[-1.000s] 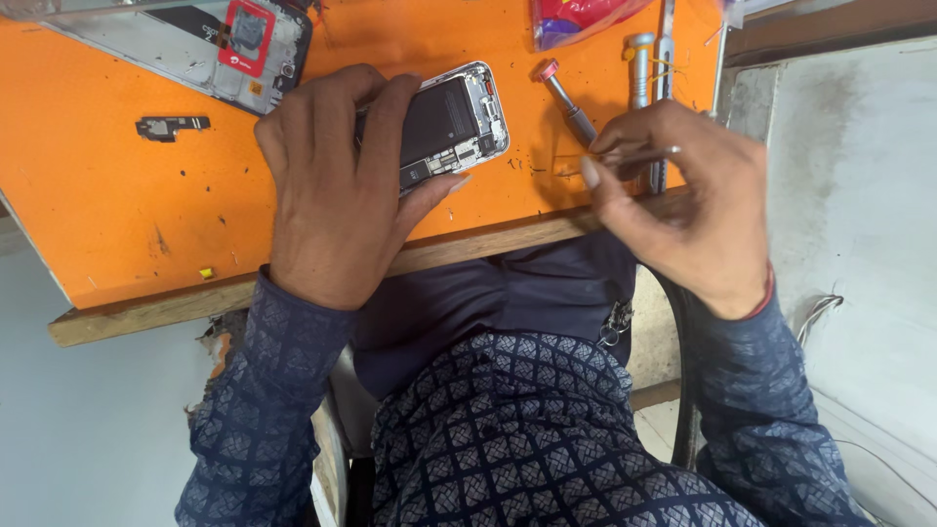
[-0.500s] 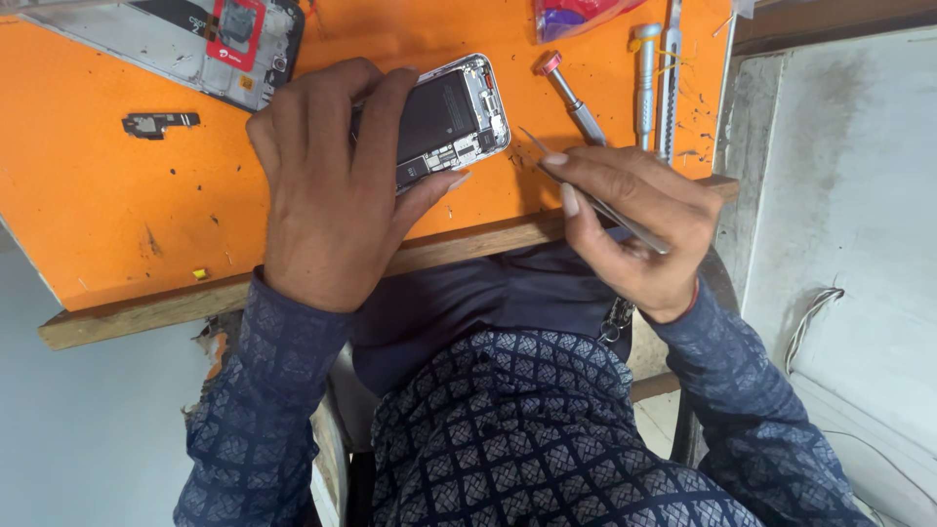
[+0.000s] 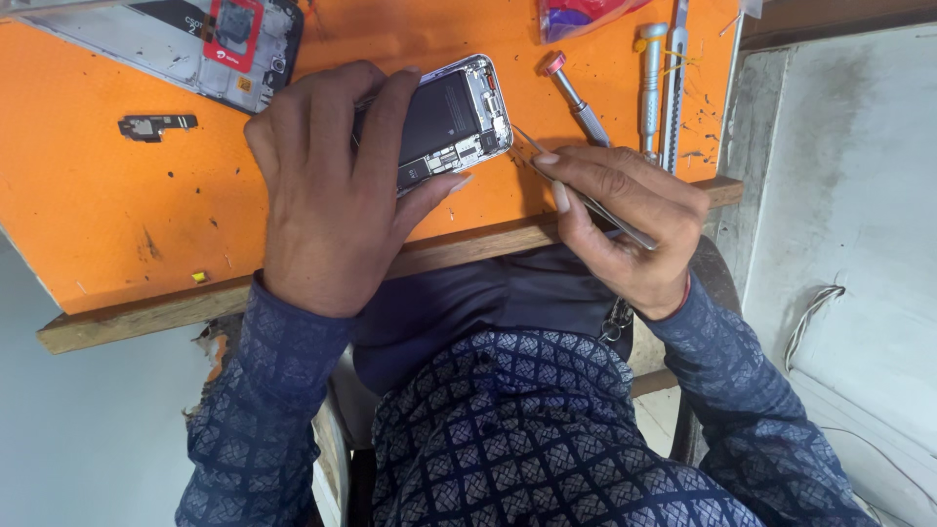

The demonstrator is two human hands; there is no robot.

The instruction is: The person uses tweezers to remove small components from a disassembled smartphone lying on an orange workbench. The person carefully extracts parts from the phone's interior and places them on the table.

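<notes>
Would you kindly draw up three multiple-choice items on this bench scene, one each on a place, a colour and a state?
1. Where does the left hand rest?
A. on the opened phone
B. on the screwdriver
C. in the lap

2. What colour is the work mat?
A. green
B. orange
C. white

3. What state is the phone in?
A. sealed
B. open, insides showing
C. wrapped in plastic

Answers: 1 A, its fingers lie across the phone; 2 B, the mat is orange all over; 3 B, battery and circuitry are exposed while the right hand aims tweezers at its edge.
</notes>
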